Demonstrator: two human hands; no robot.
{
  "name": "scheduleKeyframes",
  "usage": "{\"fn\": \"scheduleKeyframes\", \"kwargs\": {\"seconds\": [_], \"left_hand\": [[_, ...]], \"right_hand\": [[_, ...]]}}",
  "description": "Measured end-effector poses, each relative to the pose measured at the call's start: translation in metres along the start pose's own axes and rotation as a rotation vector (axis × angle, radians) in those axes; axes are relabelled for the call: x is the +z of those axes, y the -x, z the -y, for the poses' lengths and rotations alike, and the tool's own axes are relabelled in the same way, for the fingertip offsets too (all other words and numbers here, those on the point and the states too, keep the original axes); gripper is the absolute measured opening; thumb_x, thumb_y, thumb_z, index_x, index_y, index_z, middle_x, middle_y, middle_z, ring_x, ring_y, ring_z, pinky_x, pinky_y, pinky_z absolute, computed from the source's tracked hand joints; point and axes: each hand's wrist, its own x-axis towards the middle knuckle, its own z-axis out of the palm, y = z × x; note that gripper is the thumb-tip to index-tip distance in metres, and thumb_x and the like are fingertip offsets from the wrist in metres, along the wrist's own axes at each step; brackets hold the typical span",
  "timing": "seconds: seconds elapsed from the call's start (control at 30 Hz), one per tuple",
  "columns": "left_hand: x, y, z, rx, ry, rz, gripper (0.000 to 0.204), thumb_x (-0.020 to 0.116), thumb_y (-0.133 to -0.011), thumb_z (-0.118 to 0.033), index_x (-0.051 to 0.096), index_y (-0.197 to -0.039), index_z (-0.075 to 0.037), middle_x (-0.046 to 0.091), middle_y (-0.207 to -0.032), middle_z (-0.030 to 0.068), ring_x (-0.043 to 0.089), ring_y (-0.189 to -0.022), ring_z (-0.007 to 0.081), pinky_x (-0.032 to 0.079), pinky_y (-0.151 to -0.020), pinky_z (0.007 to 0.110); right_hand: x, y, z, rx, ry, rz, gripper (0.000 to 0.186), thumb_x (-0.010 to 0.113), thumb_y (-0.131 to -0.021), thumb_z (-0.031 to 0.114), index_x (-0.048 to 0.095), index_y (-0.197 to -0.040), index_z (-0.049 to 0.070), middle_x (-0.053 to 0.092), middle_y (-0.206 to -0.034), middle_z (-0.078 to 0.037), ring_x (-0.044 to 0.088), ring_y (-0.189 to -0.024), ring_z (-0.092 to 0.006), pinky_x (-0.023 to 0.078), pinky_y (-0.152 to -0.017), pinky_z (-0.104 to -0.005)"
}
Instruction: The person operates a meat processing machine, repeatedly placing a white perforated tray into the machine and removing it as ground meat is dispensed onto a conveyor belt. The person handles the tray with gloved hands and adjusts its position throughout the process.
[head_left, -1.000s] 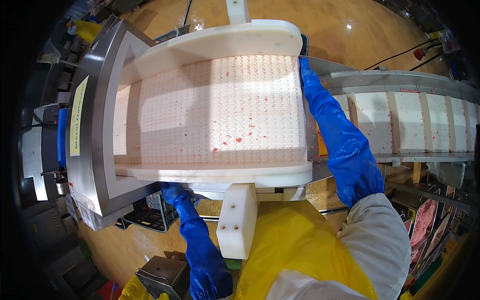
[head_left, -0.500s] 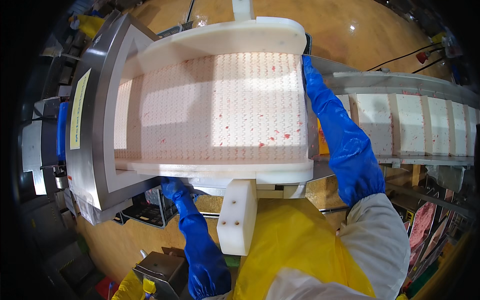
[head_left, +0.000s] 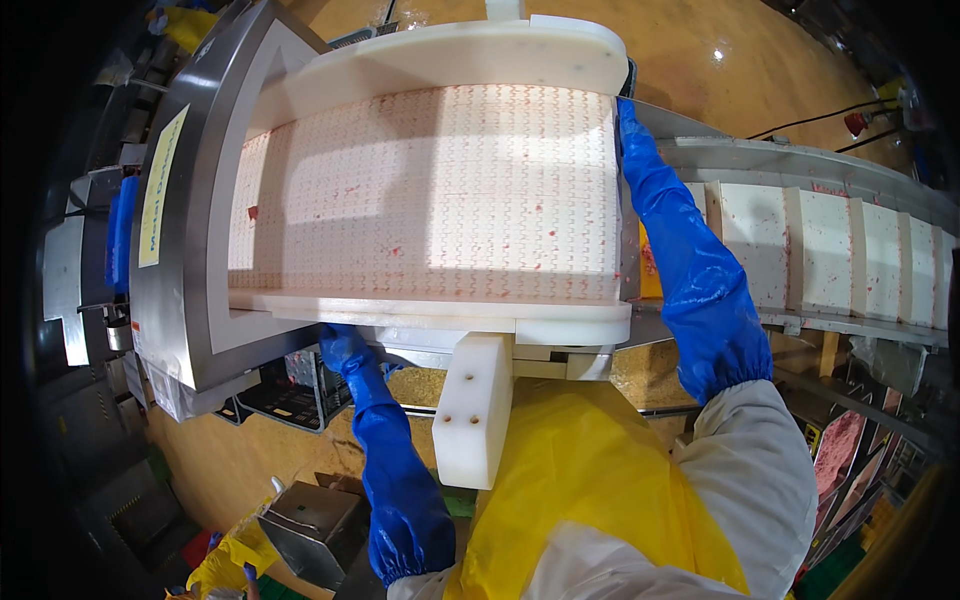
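A white modular belt (head_left: 500, 200), flecked with small red bits, runs between pale plastic side guards (head_left: 470, 50) out of a steel framed housing (head_left: 185, 300). My right hand (head_left: 632, 125), in a long blue glove, reaches up along the belt's right end to its far corner. Its fingertips lie at the edge, largely hidden. My left hand (head_left: 342, 345), also gloved in blue, is at the underside of the near rail beside the housing, its fingers partly hidden there. A white plastic block (head_left: 465, 400) with screw holes sits between my arms.
A cleated white conveyor (head_left: 830, 250) continues to the right. Below are black crates (head_left: 285, 390), a steel box (head_left: 300, 530) and orange flooring (head_left: 210, 470). Co-workers in yellow appear at upper left (head_left: 185, 30) and lower left (head_left: 225, 565). Cables and a red plug (head_left: 855, 122) lie at upper right.
The whole machine appears higher in the picture. The red bits on the belt sit in different places. Both my hands stay at the same parts of the machine.
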Motion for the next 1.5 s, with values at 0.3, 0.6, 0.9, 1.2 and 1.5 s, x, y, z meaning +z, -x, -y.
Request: {"fn": "scheduleKeyframes", "kwargs": {"seconds": [0.3, 0.6, 0.9, 1.2, 1.5], "left_hand": [[-0.012, 0.007, -0.037, -0.105, -0.033, 0.041, 0.070, 0.043, -0.094, -0.066, 0.074, -0.097, -0.003, 0.072, -0.093, 0.0219, 0.068, -0.089, 0.0434, 0.052, -0.077, 0.049], [-0.015, 0.010, -0.019, -0.090, -0.035, 0.042, 0.068, 0.046, -0.093, -0.065, 0.073, -0.101, -0.004, 0.072, -0.096, 0.0228, 0.067, -0.090, 0.0438, 0.052, -0.075, 0.050], [-0.005, 0.005, -0.031, -0.029, -0.028, 0.002, 0.068, 0.046, -0.095, -0.063, 0.073, -0.100, -0.001, 0.072, -0.095, 0.0225, 0.067, -0.090, 0.0436, 0.051, -0.077, 0.053], [-0.015, 0.009, -0.036, -0.057, 0.026, 0.023, 0.067, 0.046, -0.095, -0.064, 0.073, -0.096, -0.003, 0.072, -0.091, 0.0213, 0.067, -0.086, 0.0443, 0.052, -0.074, 0.052], [-0.017, 0.008, -0.022, -0.125, -0.053, 0.036, 0.068, 0.043, -0.096, -0.063, 0.074, -0.096, -0.003, 0.072, -0.092, 0.0210, 0.068, -0.089, 0.0437, 0.052, -0.077, 0.052]], "right_hand": [[-0.006, -0.005, -0.001, 0.046, -0.014, 0.007, 0.069, 0.042, -0.100, 0.061, 0.062, -0.128, 0.001, 0.070, -0.117, -0.013, 0.068, -0.100, -0.0219, 0.054, -0.090, -0.0316], [0.011, 0.013, 0.000, 0.025, 0.213, -0.028, 0.075, 0.035, -0.101, 0.063, 0.063, -0.126, -0.001, 0.071, -0.115, -0.014, 0.069, -0.100, -0.0216, 0.054, -0.089, -0.0323], [-0.022, -0.007, -0.002, -0.027, 0.121, -0.065, 0.071, 0.032, -0.104, 0.059, 0.059, -0.132, -0.001, 0.069, -0.119, -0.013, 0.068, -0.104, -0.0229, 0.052, -0.093, -0.0312], [-0.020, -0.019, -0.009, -0.091, 0.189, -0.060, 0.066, 0.033, -0.105, 0.055, 0.058, -0.134, 0.001, 0.068, -0.123, -0.013, 0.066, -0.107, -0.0227, 0.050, -0.097, -0.0317], [0.006, -0.009, -0.002, 0.035, 0.173, -0.093, 0.072, 0.035, -0.101, 0.062, 0.060, -0.131, 0.002, 0.069, -0.116, -0.014, 0.065, -0.103, -0.0234, 0.050, -0.093, -0.0334]]}}
